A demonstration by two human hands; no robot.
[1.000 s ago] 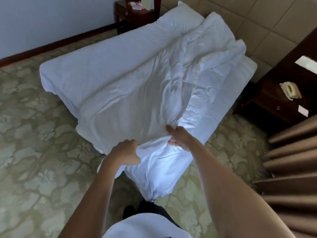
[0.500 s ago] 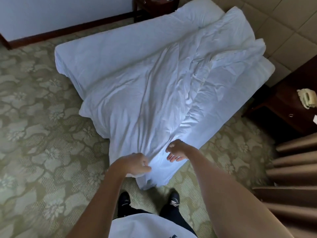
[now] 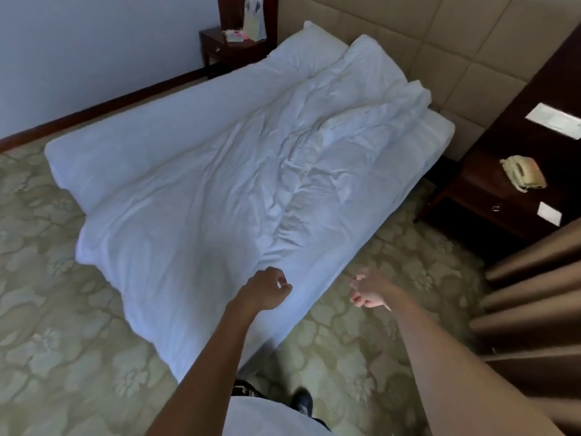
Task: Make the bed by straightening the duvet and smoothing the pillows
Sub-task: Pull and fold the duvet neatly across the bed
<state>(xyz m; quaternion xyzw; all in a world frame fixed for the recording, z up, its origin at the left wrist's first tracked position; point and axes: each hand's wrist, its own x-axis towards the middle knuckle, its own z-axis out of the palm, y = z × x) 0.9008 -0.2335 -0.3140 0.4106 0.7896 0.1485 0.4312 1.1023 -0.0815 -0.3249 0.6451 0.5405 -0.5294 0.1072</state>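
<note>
A white creased duvet point(image 3: 220, 215) lies slanted across the bed, and its near corner hangs over the foot end towards me. Part of the white mattress sheet point(image 3: 125, 146) shows bare on the left side. A white pillow point(image 3: 301, 48) lies at the head end, partly under the duvet's top edge. My left hand point(image 3: 267, 289) hovers over the duvet's near right edge with its fingers curled and nothing in them. My right hand point(image 3: 367, 292) hangs over the carpet just right of the bed, fingers loosely bent, holding nothing.
A dark nightstand point(image 3: 503, 196) with a beige phone point(image 3: 522, 174) stands right of the bed. Brown curtains point(image 3: 534, 309) hang at the right edge. Another dark nightstand point(image 3: 232, 48) sits at the far corner, and a padded headboard point(image 3: 440, 42) backs the bed. Patterned carpet point(image 3: 47, 309) surrounds it.
Both hands have let go of the duvet's near corner and moved apart, the right hand off the bed to the right. The duvet now lies flatter.
</note>
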